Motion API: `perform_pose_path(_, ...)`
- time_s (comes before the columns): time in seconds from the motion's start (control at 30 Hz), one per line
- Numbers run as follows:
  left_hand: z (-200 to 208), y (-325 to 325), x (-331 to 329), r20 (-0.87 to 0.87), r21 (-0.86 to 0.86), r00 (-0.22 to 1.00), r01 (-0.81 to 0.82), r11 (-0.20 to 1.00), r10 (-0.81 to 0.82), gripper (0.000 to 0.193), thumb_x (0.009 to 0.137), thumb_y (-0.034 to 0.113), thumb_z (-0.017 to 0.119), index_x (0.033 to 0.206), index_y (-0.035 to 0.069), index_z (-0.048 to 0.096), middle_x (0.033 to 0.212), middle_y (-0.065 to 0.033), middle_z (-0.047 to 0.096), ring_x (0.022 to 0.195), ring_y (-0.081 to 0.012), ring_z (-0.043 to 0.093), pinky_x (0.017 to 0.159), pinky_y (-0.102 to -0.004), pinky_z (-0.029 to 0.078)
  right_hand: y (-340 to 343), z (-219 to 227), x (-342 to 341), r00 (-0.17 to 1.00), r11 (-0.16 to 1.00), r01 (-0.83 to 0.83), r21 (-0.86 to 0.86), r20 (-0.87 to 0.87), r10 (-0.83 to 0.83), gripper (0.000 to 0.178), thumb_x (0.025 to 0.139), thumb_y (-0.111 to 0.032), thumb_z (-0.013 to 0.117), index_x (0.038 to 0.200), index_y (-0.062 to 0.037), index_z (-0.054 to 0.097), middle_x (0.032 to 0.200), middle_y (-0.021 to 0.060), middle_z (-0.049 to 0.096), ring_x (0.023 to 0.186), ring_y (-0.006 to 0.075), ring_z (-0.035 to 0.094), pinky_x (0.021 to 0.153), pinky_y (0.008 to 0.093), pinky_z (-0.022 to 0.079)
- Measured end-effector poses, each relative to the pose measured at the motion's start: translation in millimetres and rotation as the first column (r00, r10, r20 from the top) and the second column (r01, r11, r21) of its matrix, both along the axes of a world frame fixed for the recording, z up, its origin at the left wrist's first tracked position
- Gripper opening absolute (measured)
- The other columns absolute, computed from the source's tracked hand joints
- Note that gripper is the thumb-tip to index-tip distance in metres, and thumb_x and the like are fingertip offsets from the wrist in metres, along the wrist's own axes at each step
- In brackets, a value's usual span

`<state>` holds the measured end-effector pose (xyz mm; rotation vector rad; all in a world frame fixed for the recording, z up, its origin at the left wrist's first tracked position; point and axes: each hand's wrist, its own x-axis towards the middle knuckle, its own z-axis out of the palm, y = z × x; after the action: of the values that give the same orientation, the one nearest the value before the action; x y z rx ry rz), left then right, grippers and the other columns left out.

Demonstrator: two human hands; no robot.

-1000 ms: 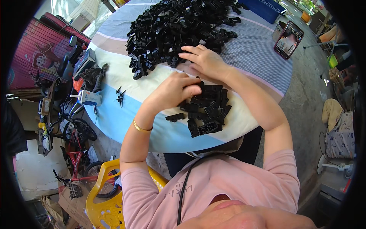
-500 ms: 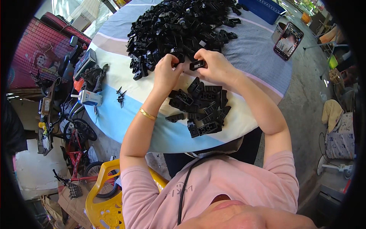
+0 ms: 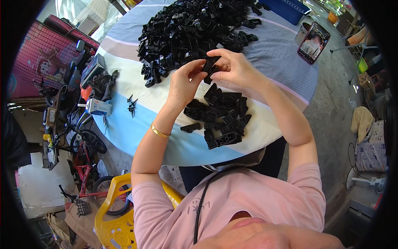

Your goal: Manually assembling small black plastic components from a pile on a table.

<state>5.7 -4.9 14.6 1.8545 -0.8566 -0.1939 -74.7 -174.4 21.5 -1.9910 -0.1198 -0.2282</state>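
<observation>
Between my two hands, just in front of the big heap, is a black plastic part (image 3: pixel 210 66). My left hand (image 3: pixel 185 80) pinches its left side with thumb and forefinger. Thumb and fingers of my right hand (image 3: pixel 235 69) close on its other side; whether it is one piece or two pressed together I cannot tell. Beyond the hands lies the large heap of black plastic parts (image 3: pixel 182 33). Nearer to me, between my forearms, sits a smaller group of black plastic housings (image 3: pixel 224 114), some with open sockets facing up.
Several thin black pieces (image 3: pixel 131 105) lie on the striped tablecloth (image 3: pixel 145 137) at left, near a small white-and-blue carton (image 3: pixel 99 107). A phone (image 3: pixel 314 43) leans against a cup at the right edge. A blue basket (image 3: pixel 288 10) stands at the back. A yellow chair (image 3: pixel 103 211) is beside me.
My hands, which were apart with a black part at each, have come together. The right one turned its piece upright against the left fingertips.
</observation>
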Motion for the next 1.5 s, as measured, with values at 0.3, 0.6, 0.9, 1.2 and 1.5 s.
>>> perform_pose_path(0.3,-4.8,6.8,4.5,0.012,-0.042,0.996,0.086,0.995,-0.086,0.036,0.074,0.0,0.067,0.109,0.0,0.061,0.093,-0.0113,0.065,0.083,-0.0165,0.062,0.074,-0.0263,0.049,3.4,-1.3,-2.0,0.999,0.999,0.008,0.042,0.045,-0.01,0.048,0.074,0.001,0.065,0.119,0.0019,0.049,0.089,0.0103,0.066,0.079,0.0121,0.062,0.073,0.0254,0.051)
perform_pose_path(0.6,-3.6,5.3,-13.8,0.422,0.039,0.906,-0.042,0.998,0.022,0.049,0.066,0.007,0.075,0.111,-0.002,0.056,0.094,-0.0154,0.064,0.084,-0.0257,0.062,0.07,-0.0321,0.05,23.3,-10.2,-0.1,0.97,0.957,0.228,0.176,0.038,-0.238,0.039,0.074,-0.012,0.073,0.109,-0.0012,0.06,0.075,0.0019,0.063,0.065,0.0056,0.056,0.059,0.0199,0.046)
perform_pose_path(0.9,5.3,14.5,-4.0,-0.042,-0.04,0.986,0.16,0.986,-0.162,0.029,0.073,0.003,0.069,0.101,0.002,0.063,0.084,-0.008,0.066,0.068,-0.0136,0.06,0.066,-0.0258,0.049,7.3,0.7,-2.5,0.996,0.994,0.088,-0.068,0.037,-0.086,0.026,0.073,-0.02,0.075,0.089,-0.0033,0.063,0.081,0.0017,0.063,0.072,0.0076,0.057,0.062,0.0217,0.047)
perform_pose_path(1.2,12.1,12.9,1.1,0.004,0.216,0.806,0.577,0.788,-0.592,0.024,0.078,0.016,0.068,0.098,0.003,0.065,0.098,-0.0078,0.058,0.085,-0.018,0.056,0.072,-0.0278,0.045,-72.1,-28.0,18.2,0.889,0.688,0.455,-0.565,0.24,-0.391,0.026,0.075,-0.027,0.068,0.095,-0.0105,0.066,0.094,0.0048,0.06,0.089,0.0202,0.058,0.076,0.0319,0.047)
perform_pose_path(1.5,-10.8,-36.2,45.0,0.684,0.487,0.642,-0.048,0.872,-0.346,0.034,0.072,0.004,0.059,0.104,0.014,0.063,0.095,-0.0081,0.049,0.094,-0.0268,0.05,0.078,-0.0341,0.046,-61.5,-26.0,14.2,0.903,0.555,0.393,-0.733,0.194,-0.383,0.026,0.07,-0.021,0.071,0.092,-0.0102,0.062,0.099,0.0041,0.054,0.098,0.0227,0.054,0.08,0.0355,0.046)
